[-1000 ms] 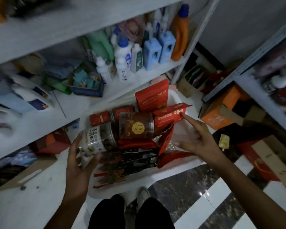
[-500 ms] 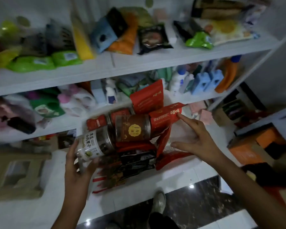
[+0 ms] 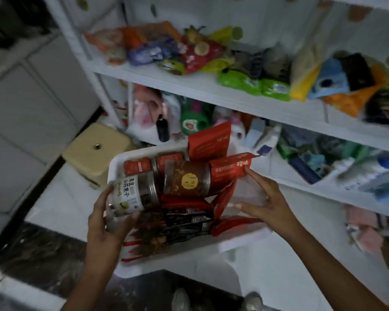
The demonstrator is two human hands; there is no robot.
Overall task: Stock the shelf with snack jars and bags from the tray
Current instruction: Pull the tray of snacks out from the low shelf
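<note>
Head view, looking down at a white tray [image 3: 119, 159] carried in front of a white shelf [image 3: 211, 93].

The tray is well filled. A white-labelled jar [image 3: 130, 194] and a brown jar [image 3: 186, 178] lie on their sides at the front, with two red-labelled jars [image 3: 137, 166] behind them. Red bags [image 3: 209, 140] stand at the back and right, and dark bags [image 3: 186, 217] lie flat underneath.

The left hand [image 3: 108, 223] grips the tray's left edge, fingers curled, thumb against the base of the white-labelled jar. The right hand [image 3: 270, 203] is spread at the tray's right side, its straight index finger touching a red bag and holding nothing.

The shelf's upper board carries a blurred row of snack bags [image 3: 189, 52]; the board below carries bottles and packs. A beige stool [image 3: 94, 149] stands on the floor to the left.

The stocking looks barely begun. Every jar and bag in sight lies in the tray, and neither hand has lifted one out, so nearly all of the placing appears to remain.
</note>
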